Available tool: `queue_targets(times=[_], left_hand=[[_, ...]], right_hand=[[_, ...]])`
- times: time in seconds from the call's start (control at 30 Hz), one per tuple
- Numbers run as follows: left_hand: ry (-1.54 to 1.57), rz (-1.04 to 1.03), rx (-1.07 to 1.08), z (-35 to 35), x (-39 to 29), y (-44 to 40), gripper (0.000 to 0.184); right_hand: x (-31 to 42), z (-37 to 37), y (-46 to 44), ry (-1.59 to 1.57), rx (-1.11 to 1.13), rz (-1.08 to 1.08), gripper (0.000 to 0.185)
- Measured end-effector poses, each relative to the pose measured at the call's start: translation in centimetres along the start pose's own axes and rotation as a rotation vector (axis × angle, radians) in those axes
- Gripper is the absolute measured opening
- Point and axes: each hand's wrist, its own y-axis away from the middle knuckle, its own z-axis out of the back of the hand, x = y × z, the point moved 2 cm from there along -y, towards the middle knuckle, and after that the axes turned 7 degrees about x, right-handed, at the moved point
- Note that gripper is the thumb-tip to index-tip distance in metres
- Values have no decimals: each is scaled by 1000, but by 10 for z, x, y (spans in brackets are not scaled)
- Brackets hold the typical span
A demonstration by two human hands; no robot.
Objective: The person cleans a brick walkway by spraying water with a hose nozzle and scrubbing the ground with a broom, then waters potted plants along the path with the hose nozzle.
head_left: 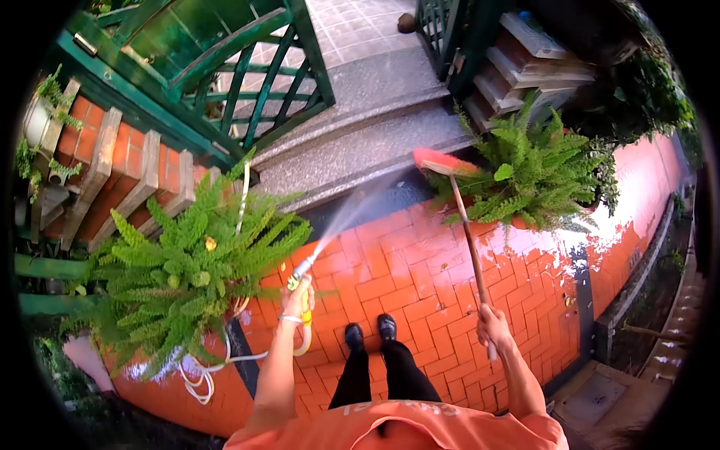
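My left hand (295, 300) is wrapped round a hose nozzle (302, 268), and a white spray of water (341, 225) fans from its tip toward the stone steps. From the nozzle a yellow and white hose (306, 330) hangs down past my wrist. In my right hand (492, 325) is the long wooden handle of a broom (469, 240), gripped near its lower end in view. The broom's red head (448, 162) is at the far end, beside the lower step and against the fern's leaves.
Wet orange brick paving (397, 277) lies under my feet. Stone steps (367, 127) rise to an open green gate (247, 82). Bushy ferns stand left (187, 262) and right (536, 165). Loops of hose (199, 375) lie at the left. A low curb (637, 262) borders the right.
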Motion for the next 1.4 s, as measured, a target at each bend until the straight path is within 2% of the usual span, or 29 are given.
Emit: queue_targets(times=[0.03, 0.17, 0.2, 0.3, 0.37, 0.43, 0.5, 0.53, 0.63, 0.67, 0.73, 0.77, 0.83, 0.93, 1.0, 1.17, 1.23, 1.27, 1.33, 1.4], left_hand=[[-12, -7, -46, 3, -3, 3, 30], [34, -58, -165, 10, -15, 15, 31], [26, -58, -175, 15, -14, 19, 31], [54, 6, -196, 29, -3, 25, 34], [42, 38, -227, 32, -3, 35, 36], [31, 65, -257, 35, -1, 41, 40], [24, 103, -245, 40, 3, 48, 45], [21, 110, -259, 42, 6, 53, 45], [73, 210, -227, 57, 21, 59, 42], [85, 175, -240, 60, 26, 60, 37], [133, 205, -216, 69, 37, 61, 33], [106, 202, -220, 65, 32, 64, 33], [116, 209, -178, 61, 32, 62, 32], [127, 150, -135, 43, 18, 62, 30], [135, 149, -32, 35, 15, 57, 29], [39, 88, 184, 11, -3, 42, 27], [-57, 70, 227, -5, -7, 39, 28], [-145, 50, 232, -11, -10, 38, 29], [-208, 49, 305, -25, -10, 36, 30], [-237, 62, 394, -52, -14, 42, 23]], right_hand=[[-1, 2, 20, -6, 21, -12, 32], [-45, -2, 78, 332, 3, -70, 26], [-35, -13, 94, 501, 22, -83, 25], [-26, -32, 100, 645, 94, -128, 26], [-17, -50, 83, 687, 258, -80, 27], [-31, -69, 38, 796, 332, 91, 30], [-30, -101, -15, 852, 445, 89, 30], [-43, -113, -53, 903, 423, 203, 32], [-35, -155, -120, 905, 452, 309, 22], [-27, -160, -126, 895, 461, 308, 22], [-13, -157, -116, 741, 465, 19, 26], [-8, -148, -105, 745, 463, 9, 26], [4, -116, -91, 545, 423, -115, 37], [-16, -56, -90, 456, 311, -127, 44], [-11, -24, -75, 319, 207, -170, 46], [-56, 37, -15, 64, -5, -191, 42], [-93, 51, 20, -11, -53, -197, 33], [-102, 42, 48, -18, -157, -150, 29], [-137, 40, 88, -136, -177, -160, 33], [-182, 34, 120, -204, -219, -157, 33]])
